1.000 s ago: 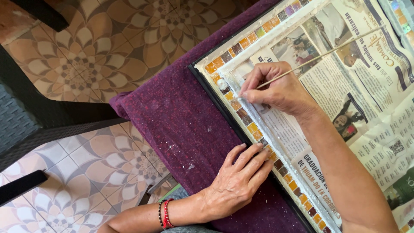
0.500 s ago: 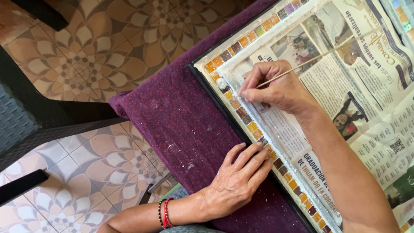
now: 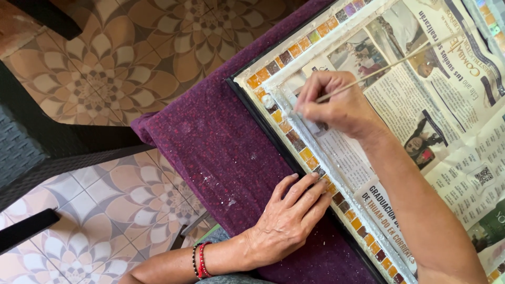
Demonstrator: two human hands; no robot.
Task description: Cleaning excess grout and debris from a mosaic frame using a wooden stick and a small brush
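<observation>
On the mosaic frame, right hand pinches a thin stick; left hand lies spread.

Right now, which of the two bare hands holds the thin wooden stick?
The right hand grips the thin wooden stick over the frame's mosaic tile border; the left hand lies flat on the purple cloth, holding nothing.

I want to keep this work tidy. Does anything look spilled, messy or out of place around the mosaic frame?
Yes: pale specks and smears dot the purple cloth beside the frame's tile border, near the left hand. The white strip under the right hand, which holds a thin stick, looks rough. Nothing seems broken.
</observation>
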